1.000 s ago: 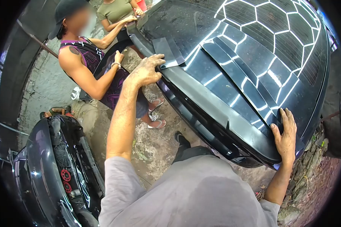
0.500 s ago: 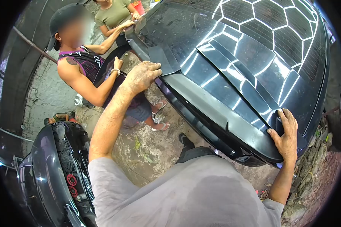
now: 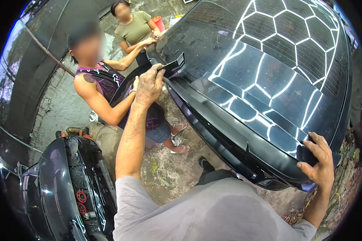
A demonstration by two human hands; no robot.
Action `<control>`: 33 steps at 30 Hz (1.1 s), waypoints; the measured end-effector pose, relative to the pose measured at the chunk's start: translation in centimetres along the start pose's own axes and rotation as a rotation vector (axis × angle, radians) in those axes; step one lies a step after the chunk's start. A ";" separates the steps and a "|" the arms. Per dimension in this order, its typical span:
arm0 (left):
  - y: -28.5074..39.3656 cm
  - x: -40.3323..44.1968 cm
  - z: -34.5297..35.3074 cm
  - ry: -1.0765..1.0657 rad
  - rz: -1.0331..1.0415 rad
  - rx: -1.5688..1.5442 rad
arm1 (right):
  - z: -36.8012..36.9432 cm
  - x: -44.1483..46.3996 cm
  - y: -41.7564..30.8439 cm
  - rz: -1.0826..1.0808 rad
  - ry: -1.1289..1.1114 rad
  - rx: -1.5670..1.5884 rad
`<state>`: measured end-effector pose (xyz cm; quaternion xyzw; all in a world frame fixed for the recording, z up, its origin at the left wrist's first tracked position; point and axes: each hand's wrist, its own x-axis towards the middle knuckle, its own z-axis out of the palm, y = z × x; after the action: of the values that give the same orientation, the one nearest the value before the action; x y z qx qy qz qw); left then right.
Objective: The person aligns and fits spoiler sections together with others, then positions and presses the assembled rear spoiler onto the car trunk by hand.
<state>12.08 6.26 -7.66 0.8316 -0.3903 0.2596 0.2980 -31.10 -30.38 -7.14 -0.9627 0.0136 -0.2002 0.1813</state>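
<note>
A long dark glossy panel, shaped like a spoiler blade (image 3: 251,114), lies along the rear edge of a black car (image 3: 213,60). Its left end has a flat black end plate (image 3: 173,67), tilted up. My left hand (image 3: 149,86) pinches this plate between thumb and fingers, above the car's left rear corner. At the panel's right end, my right hand (image 3: 318,160) has its fingers over the dark end piece and its thumb on the near side. White honeycomb light reflections cover the rear glass and blur the panel's outline.
A person in a dark patterned tank top (image 3: 98,86) stands at the left, one hand on the car's corner. Behind is another person in a green shirt (image 3: 133,30), near a red bucket (image 3: 159,23). A second dark car (image 3: 54,188) with exposed front parts is lower left.
My left hand has raised and turned the end plate, which lay flat before. The blade has rotated and shifted toward the car's rear edge. My right hand has moved lower right in view.
</note>
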 end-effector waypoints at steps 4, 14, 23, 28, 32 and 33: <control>-1.1 0.2 -0.1 0.074 -0.086 -0.081 | -0.6 0.4 -0.2 -0.062 0.028 -0.007; 3.2 -2.3 1.0 0.004 0.185 0.092 | -0.8 0.3 0.0 -0.114 0.040 -0.077; 3.9 -5.4 5.3 -0.144 0.305 0.027 | 0.2 -1.2 0.9 -0.079 -0.021 -0.118; 4.2 -6.8 6.1 -0.331 0.221 0.006 | 0.9 -1.7 1.2 -0.063 -0.046 -0.107; 4.0 -7.7 6.8 -0.340 0.156 -0.126 | 1.7 -2.0 1.0 -0.063 -0.071 -0.133; 3.7 -7.8 7.3 -0.284 0.057 -0.223 | 1.9 -2.1 0.9 -0.053 -0.067 -0.125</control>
<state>6.20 3.05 -16.79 0.8103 -0.4780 0.1030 0.3230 -32.25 -30.38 -9.93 -0.9784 -0.0052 -0.1713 0.1159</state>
